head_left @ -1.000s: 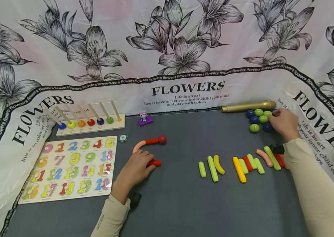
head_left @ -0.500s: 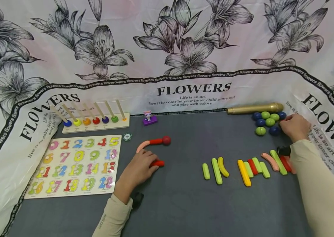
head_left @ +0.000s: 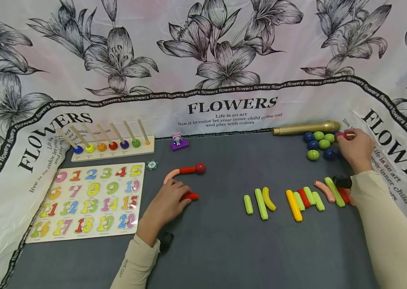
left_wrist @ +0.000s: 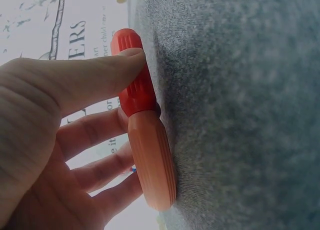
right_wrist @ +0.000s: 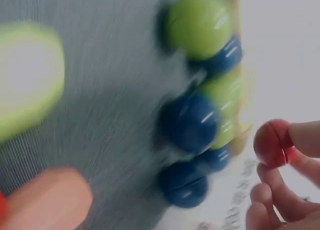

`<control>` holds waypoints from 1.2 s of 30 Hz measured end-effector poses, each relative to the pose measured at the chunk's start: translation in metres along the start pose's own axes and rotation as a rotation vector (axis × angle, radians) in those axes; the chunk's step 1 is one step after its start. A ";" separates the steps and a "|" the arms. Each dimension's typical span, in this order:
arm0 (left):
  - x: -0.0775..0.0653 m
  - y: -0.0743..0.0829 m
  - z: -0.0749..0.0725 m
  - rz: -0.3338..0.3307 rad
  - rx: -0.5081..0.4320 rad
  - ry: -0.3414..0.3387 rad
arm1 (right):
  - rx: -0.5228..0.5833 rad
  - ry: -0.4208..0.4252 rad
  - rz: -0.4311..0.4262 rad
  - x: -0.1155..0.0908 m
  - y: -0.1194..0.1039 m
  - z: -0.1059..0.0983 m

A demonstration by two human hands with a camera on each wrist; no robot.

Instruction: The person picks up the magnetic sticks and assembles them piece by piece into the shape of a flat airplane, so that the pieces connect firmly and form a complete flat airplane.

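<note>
My left hand pinches a red stick piece between thumb and fingers. A salmon stick piece meets its end, low against the grey cloth. Just beyond that hand lies a curved salmon piece in line with a red stick and a red ball. At the far right, my right hand holds another red ball by the fingertips, with a seam line showing on it. Beside it sits a cluster of green balls and blue balls.
Short coloured sticks lie in a row at right, some partly behind the right sleeve. A gold microphone-shaped stick lies behind the balls. At left are a number puzzle board, a peg board, a chip and a purple-based figurine.
A red ball now shows in my right hand's fingertips, raised slightly beside the cluster; earlier the fingers hid it. My left hand stays put on the red stick piece. The head view shifted slightly.
</note>
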State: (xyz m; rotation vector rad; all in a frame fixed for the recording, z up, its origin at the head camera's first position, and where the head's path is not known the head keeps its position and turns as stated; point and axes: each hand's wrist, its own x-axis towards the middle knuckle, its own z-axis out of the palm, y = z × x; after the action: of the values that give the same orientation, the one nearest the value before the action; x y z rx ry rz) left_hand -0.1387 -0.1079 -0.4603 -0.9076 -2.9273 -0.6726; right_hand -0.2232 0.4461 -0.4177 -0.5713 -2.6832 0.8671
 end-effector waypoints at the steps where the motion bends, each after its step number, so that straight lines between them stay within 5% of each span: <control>1: 0.000 0.001 -0.001 -0.002 -0.002 0.002 | 0.033 -0.011 -0.017 -0.005 -0.005 -0.001; 9: 0.001 0.001 0.000 -0.021 -0.009 -0.025 | 0.258 -0.142 -0.155 -0.047 -0.041 0.002; 14: 0.001 0.000 0.001 -0.023 -0.025 -0.036 | 0.349 -0.226 -0.171 -0.064 -0.057 0.014; 26: 0.001 -0.005 -0.002 0.023 -0.048 -0.014 | 0.444 -0.469 -0.153 -0.105 -0.100 0.061; 36: 0.000 -0.004 -0.003 0.007 -0.035 -0.021 | 0.460 -0.671 -0.227 -0.142 -0.138 0.098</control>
State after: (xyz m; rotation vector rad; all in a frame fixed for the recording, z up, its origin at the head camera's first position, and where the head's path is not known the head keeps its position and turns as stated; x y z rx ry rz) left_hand -0.1415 -0.1123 -0.4589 -0.9332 -2.9387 -0.7210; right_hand -0.1724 0.2316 -0.4294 0.1654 -2.8325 1.7802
